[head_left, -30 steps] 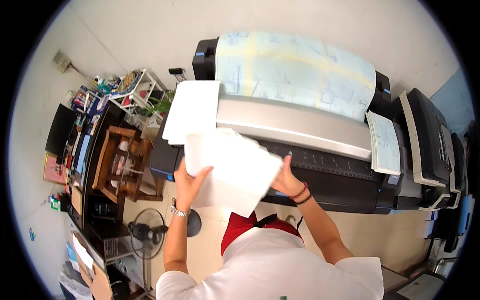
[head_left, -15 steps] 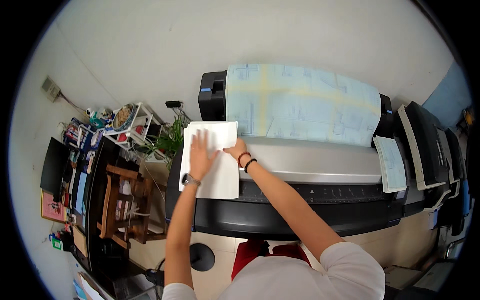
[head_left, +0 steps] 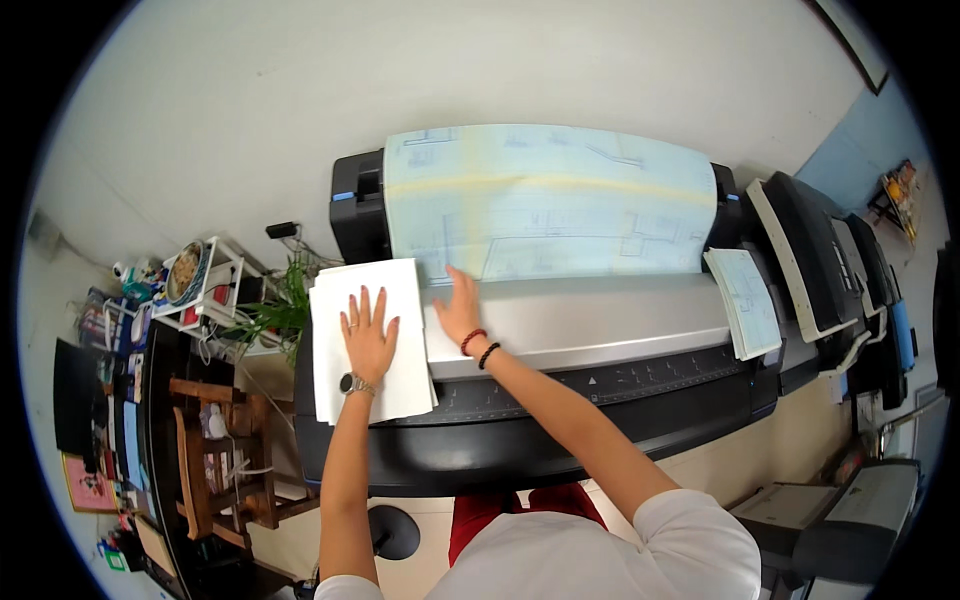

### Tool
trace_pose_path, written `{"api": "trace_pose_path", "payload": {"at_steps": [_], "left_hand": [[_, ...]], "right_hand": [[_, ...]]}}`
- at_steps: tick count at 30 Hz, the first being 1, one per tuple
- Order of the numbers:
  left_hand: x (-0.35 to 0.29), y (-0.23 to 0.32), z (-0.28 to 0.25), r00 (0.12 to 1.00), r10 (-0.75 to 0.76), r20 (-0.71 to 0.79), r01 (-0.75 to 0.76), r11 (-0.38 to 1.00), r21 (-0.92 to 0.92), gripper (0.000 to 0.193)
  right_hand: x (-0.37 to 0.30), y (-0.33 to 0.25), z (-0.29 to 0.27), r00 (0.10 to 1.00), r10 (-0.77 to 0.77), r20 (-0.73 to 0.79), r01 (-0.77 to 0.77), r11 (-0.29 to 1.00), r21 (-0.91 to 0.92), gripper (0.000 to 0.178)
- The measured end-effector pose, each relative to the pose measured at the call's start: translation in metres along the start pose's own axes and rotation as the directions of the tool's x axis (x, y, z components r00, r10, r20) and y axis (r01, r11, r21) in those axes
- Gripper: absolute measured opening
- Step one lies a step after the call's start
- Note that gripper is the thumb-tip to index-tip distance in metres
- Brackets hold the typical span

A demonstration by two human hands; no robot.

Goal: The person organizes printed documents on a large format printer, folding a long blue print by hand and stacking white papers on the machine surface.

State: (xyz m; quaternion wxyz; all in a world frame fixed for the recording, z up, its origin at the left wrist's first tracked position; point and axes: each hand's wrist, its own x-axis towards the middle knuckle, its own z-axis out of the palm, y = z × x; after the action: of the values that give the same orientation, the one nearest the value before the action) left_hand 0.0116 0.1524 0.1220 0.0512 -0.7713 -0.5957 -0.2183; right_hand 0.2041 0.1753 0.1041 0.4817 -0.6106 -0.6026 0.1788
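A stack of folded white paper [head_left: 402,370] lies over the left end of a large-format printer [head_left: 610,320]. My left hand [head_left: 368,340] rests flat on that stack, fingers spread. Just right of the paper's edge, my right hand [head_left: 460,312] is over the printer's silver cover with its fingers stretched out and apart, holding nothing. Whether it touches the cover I cannot tell. Behind it, a wide light-blue sheet with line drawings [head_left: 560,205] and yellowish crease bands drapes over the printer's back.
A folded stack of blue drawings [head_left: 742,300] sits at the printer's right end, beside a black office machine [head_left: 815,255]. On the left are a potted plant [head_left: 285,310], a white rack [head_left: 215,285], a wooden chair [head_left: 205,455] and a dark desk [head_left: 160,410].
My right hand has come away from the paper's right edge, its fingers now extended. My left hand lies lower on the stack. The whole view has shifted, moving the printer leftward in the picture.
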Motion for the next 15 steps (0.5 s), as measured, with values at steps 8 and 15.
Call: {"api": "trace_pose_path", "payload": {"at_steps": [8, 15], "left_hand": [[0.006, -0.002, 0.008, 0.997, -0.017, 0.072, 0.007, 0.991, 0.131, 0.059], [0.009, -0.006, 0.012, 0.981, -0.027, 0.192, -0.01, 0.982, 0.189, 0.06]], "right_hand": [[0.044, 0.087, -0.171, 0.957, 0.194, -0.218, -0.176, 0.979, 0.098, 0.055], [0.0, 0.173, -0.333, 0.888, 0.156, -0.433, -0.237, 0.962, -0.139, 0.053]]}}
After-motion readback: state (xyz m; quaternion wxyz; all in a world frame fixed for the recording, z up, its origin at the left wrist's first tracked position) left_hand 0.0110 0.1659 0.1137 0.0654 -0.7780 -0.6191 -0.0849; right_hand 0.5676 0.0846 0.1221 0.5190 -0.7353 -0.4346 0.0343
